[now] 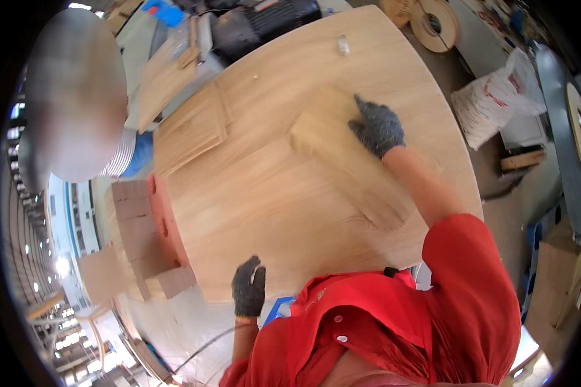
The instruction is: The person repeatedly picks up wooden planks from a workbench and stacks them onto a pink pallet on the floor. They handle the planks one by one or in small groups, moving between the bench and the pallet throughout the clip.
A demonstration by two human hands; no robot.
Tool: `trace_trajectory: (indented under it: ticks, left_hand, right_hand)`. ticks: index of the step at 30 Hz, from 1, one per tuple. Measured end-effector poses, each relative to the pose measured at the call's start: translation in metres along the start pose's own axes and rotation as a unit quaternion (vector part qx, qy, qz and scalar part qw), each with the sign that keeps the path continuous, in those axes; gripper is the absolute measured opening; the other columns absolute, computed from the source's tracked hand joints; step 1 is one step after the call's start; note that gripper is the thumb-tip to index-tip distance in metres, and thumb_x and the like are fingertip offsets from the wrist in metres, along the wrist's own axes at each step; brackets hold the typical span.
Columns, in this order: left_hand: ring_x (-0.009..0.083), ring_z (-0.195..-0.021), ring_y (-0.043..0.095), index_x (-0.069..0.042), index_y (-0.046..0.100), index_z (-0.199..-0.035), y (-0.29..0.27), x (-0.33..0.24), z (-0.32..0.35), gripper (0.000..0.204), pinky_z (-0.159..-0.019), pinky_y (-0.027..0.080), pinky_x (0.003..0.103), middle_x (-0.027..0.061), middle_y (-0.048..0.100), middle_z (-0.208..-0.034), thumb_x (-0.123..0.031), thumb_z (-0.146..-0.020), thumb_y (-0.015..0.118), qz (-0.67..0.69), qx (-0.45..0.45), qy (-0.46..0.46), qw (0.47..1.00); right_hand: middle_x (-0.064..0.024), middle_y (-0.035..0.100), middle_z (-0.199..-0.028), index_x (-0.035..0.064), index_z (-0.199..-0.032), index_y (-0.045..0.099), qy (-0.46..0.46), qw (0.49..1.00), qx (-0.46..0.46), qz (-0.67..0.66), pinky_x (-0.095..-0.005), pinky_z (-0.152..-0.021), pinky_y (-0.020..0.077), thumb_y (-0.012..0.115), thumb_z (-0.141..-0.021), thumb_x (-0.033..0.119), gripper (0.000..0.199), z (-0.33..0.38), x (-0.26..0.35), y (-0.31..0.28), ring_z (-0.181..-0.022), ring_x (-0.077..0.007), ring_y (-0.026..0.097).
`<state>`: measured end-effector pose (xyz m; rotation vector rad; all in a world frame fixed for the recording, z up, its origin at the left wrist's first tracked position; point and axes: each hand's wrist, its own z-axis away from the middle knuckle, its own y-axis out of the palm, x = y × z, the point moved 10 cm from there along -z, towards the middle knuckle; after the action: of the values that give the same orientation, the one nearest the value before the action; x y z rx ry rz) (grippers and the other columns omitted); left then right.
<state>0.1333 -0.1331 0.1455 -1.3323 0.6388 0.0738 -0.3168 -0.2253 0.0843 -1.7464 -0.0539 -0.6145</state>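
My right hand (379, 127), in a dark grey glove, reaches over the right edge of a flat wooden board or stack of boards (332, 132). Its thumb and index finger are spread apart; whether it grips the wood is hard to see. Motion smears the boards, so I cannot tell how many there are. My left hand (248, 288), gloved alike, is over the near edge of the large wooden tabletop (252, 213), fingers slightly bent and apart, nothing visible in it. A second low stack of thin wooden panels (190, 129) lies on the tabletop's far left side.
A blurred person stands at the left, with a striped sleeve (121, 155) near the table. A red piece with holes (166, 222) and wooden blocks (135, 219) line the left edge. A black motor (265, 26) stands behind; a white sack (497, 97) sits at the right.
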Motion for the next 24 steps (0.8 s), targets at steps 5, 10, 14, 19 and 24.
trace_trajectory:
  ticks: [5, 10, 14, 19, 24]
  left_hand:
    - [0.0347, -0.117, 0.052, 0.000, 0.055, -0.123, 0.007, 0.001, -0.015, 0.048, -0.096, 0.045, 0.042, 0.0197, 0.054, -0.127, -0.019, -0.082, 0.071, -0.009, -0.042, -0.008, 0.999]
    - [0.0403, -0.130, 0.038, 0.006, 0.037, -0.137, 0.036, 0.059, 0.020, 0.082, -0.107, 0.034, 0.045, 0.0286, 0.041, -0.137, -0.034, -0.077, 0.075, -0.037, -0.047, -0.129, 0.990]
    - [0.0432, -0.131, 0.035, 0.010, 0.030, -0.140, 0.050, 0.100, 0.058, 0.093, -0.109, 0.031, 0.046, 0.0313, 0.036, -0.140, -0.039, -0.075, 0.076, 0.010, -0.054, -0.281, 0.958]
    - [0.0451, -0.128, 0.036, 0.009, 0.031, -0.139, 0.047, 0.159, 0.117, 0.091, -0.108, 0.032, 0.047, 0.0330, 0.037, -0.138, -0.036, -0.075, 0.077, 0.039, -0.102, -0.325, 0.939]
    - [0.0429, -0.130, 0.035, 0.011, 0.034, -0.137, 0.030, 0.209, 0.131, 0.082, -0.108, 0.031, 0.047, 0.0325, 0.038, -0.137, -0.034, -0.080, 0.073, 0.002, -0.129, -0.301, 0.945]
  right_hand:
    - [-0.0112, 0.064, -0.101, 0.0114, -0.130, 0.052, -0.171, 0.981, 0.071, -0.053, -0.0434, -0.082, 0.0458, 0.059, -0.085, 0.034, 0.051, 0.054, 0.135, 0.058, -0.096, -0.0303, 0.059]
    - [-0.0095, 0.065, -0.100, 0.0124, -0.129, 0.054, -0.312, 0.932, 0.155, -0.098, -0.0434, -0.084, 0.0445, 0.057, -0.085, 0.034, 0.048, 0.114, 0.268, 0.115, -0.095, -0.0280, 0.060]
    - [-0.0139, 0.058, -0.121, 0.0114, -0.133, 0.049, -0.385, 0.901, 0.123, -0.158, -0.0439, -0.098, 0.0380, 0.057, -0.085, 0.031, 0.053, 0.155, 0.314, 0.129, -0.113, -0.0303, 0.053]
    - [-0.0197, 0.043, -0.139, 0.0088, -0.141, 0.039, -0.217, 0.966, 0.011, -0.141, -0.0486, -0.107, 0.0294, 0.062, -0.082, 0.029, 0.067, 0.157, 0.235, 0.062, -0.130, -0.0341, 0.038]
    - [-0.0241, 0.056, -0.121, -0.0005, -0.140, 0.037, 0.100, 0.989, 0.081, -0.079, -0.0457, -0.096, 0.0411, 0.064, -0.080, 0.023, 0.069, 0.191, 0.114, 0.053, -0.109, -0.0400, 0.052]
